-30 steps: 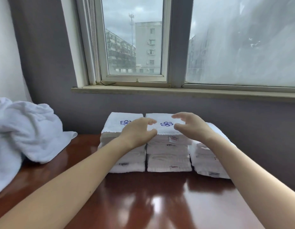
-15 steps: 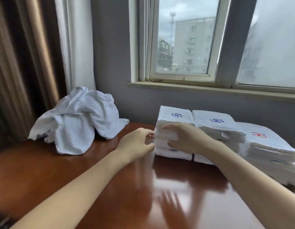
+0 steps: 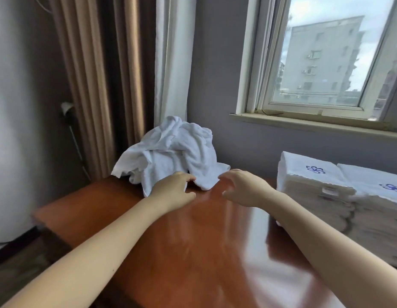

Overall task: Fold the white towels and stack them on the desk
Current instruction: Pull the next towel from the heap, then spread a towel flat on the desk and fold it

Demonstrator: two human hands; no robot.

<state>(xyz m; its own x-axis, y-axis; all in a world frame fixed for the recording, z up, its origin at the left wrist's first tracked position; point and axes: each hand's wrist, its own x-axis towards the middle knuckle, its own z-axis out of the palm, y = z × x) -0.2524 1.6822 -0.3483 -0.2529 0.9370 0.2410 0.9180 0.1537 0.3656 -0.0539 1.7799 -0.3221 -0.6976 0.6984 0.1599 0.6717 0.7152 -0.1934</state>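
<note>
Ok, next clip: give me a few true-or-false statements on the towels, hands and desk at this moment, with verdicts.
1. A crumpled towel pile lies at the far left corner of the desk. True.
2. Folded towel stacks stand on the desk's right side, blue emblems on top. True.
3. The right hand grips a folded towel. False: it holds nothing, fingers loosely curled over bare desk beside the pile.
4. The left hand rests on the folded stacks. False: it is at the crumpled pile's near edge.
5. The curtains cover the window. False: they hang left of it; the pane shows a building.
</note>
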